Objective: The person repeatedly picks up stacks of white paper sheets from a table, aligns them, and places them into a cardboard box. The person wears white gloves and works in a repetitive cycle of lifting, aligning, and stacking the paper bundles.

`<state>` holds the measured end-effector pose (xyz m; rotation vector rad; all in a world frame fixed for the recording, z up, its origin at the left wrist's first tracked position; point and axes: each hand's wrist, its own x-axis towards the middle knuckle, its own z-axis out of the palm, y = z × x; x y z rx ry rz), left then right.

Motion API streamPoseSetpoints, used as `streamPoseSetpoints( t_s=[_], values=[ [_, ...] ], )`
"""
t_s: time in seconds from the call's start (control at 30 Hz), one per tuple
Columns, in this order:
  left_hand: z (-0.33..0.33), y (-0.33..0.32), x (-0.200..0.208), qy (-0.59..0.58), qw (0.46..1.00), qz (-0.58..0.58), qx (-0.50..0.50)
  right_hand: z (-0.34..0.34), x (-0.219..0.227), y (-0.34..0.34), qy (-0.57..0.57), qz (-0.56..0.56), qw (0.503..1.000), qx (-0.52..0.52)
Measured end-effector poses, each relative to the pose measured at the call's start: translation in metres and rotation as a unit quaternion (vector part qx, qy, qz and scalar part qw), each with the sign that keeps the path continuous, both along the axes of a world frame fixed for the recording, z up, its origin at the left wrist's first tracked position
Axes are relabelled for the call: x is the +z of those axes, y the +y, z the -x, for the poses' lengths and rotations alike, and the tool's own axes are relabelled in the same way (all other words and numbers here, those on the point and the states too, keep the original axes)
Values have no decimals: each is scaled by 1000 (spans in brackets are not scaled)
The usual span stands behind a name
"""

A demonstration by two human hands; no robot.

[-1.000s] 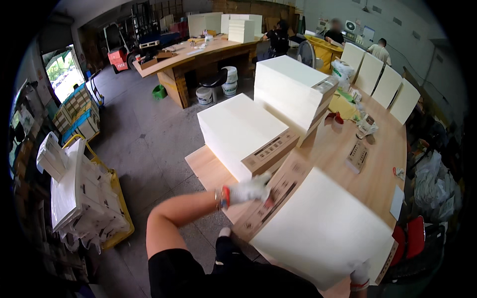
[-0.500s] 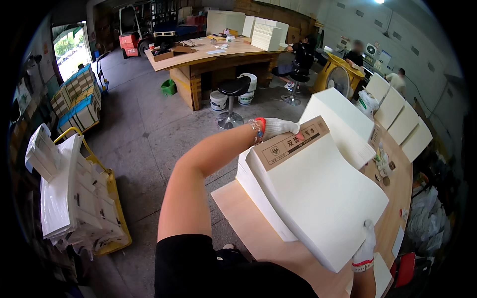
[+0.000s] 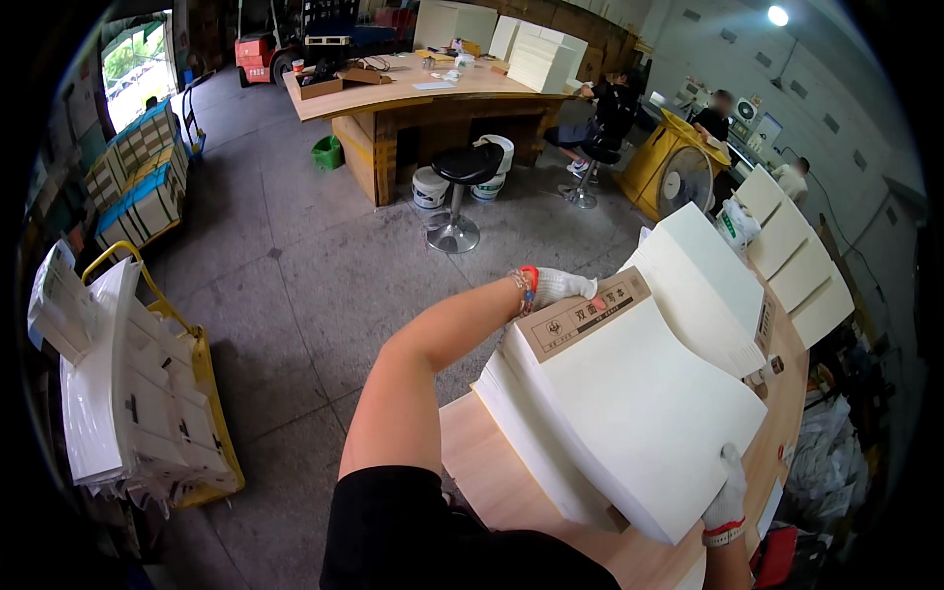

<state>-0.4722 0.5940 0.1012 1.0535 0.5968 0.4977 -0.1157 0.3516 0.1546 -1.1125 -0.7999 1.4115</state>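
A thick stack of large cream paper pads [image 3: 644, 393] bows between my two hands, with a brown printed strip along its far edge. My left hand [image 3: 567, 286], in a white knit glove, grips that strip edge, thumb on top. At the near right edge, my gloved right hand [image 3: 729, 492] has its thumb on the top sheet and its other fingers hidden underneath. Beneath and to the left lies a lower pile of pads [image 3: 536, 447] on the wooden table [image 3: 482, 457]. Another cream pile [image 3: 693, 280] stands just beyond, against the held stack's far side.
Upright cream stacks [image 3: 787, 241] line the table's far right. On the left stands a yellow-framed trolley [image 3: 221, 423] loaded with white packs. A black stool [image 3: 467, 167], a wooden workbench [image 3: 413, 103] and a yellow fan unit [image 3: 659, 167] stand farther off, with people near the fan.
My view has shifted slightly, putting the table and lower pile lower in the picture. Both hands keep their hold on the bowed stack. A brown end now shows on the lower pile's near corner.
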Motion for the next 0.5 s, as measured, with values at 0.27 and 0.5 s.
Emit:
streamPoseSetpoints(
  t_s=[0.27, 0.5],
  values=[
    [9, -2, -4, -30, 999, 23, 2, -11, -12, 14, 5, 17, 1000, 1],
    [8, -1, -15, 4, 999, 25, 37, 9, -28, 5, -14, 6, 1000, 4]
  ],
)
